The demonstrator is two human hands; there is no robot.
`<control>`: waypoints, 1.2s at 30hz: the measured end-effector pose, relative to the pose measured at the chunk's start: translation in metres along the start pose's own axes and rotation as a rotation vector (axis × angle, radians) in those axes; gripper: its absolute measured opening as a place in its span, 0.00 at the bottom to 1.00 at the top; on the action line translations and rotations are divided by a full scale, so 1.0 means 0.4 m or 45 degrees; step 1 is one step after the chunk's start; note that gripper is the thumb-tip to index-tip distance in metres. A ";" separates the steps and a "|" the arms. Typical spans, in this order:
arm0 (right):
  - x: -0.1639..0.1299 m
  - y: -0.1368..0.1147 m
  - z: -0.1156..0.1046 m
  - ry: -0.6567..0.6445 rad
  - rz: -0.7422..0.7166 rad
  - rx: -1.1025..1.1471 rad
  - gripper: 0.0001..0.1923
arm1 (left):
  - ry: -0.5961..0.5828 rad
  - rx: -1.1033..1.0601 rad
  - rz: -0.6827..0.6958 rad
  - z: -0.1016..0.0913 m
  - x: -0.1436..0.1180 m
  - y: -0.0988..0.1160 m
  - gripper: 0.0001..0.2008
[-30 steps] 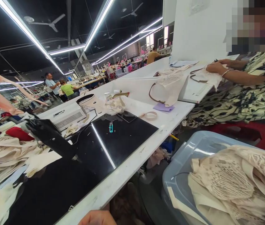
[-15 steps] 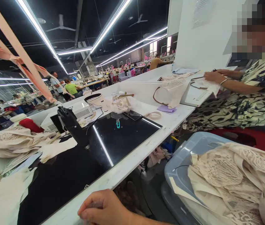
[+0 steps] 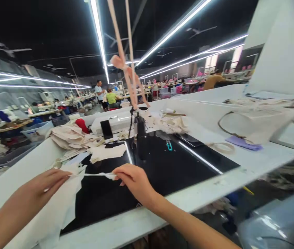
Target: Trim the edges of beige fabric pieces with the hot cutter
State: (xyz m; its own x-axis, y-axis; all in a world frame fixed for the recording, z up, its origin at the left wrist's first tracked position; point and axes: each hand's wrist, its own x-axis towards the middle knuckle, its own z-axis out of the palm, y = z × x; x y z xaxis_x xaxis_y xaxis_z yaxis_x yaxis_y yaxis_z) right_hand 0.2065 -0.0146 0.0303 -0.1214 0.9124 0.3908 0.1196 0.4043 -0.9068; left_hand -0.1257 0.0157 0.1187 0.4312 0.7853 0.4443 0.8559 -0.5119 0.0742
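Observation:
My left hand is closed, its fingertips pinching one end of a thin white fabric strip. The strip's other end is between the fingers and thumb of my right hand. It stretches nearly level between them, above the black glossy panel in the table. Under and beside my left hand lies cream fabric, partly covered by that hand. Farther back, a smaller cream fabric piece rests on the panel's left part.
A black upright device stands behind the panel, with peach straps hanging above it. Small turquoise snips lie on the panel. Piled cream fabric is at left. A purple cloth lies at right, near a clear plastic bin.
The view has turned left. My left hand has come into view, and my right hand has moved from the table's front edge to above the panel. The white strip now shows between both hands.

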 end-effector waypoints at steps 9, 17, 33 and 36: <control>-0.114 0.136 -0.093 -0.249 -0.442 -0.494 0.19 | -0.428 -0.151 0.280 0.138 -0.089 0.061 0.19; -0.155 0.136 -0.127 -0.227 -0.691 -0.962 0.19 | -0.350 -0.366 0.415 0.267 0.008 0.211 0.09; -0.254 0.107 -0.193 -0.318 -0.661 -1.125 0.20 | -0.384 -0.381 0.489 0.317 0.041 0.268 0.09; -0.246 0.078 -0.215 -0.429 -0.525 -0.990 0.18 | -0.382 -0.396 0.471 0.317 0.034 0.266 0.07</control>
State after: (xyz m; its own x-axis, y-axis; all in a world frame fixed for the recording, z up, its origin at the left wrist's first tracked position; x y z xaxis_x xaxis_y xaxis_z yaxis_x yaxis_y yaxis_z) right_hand 0.3069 -0.0864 -0.0228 -0.5649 0.6707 0.4806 0.6132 0.7310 -0.2994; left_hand 0.0076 0.0160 0.0194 0.7876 0.5753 0.2207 0.5275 -0.8146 0.2411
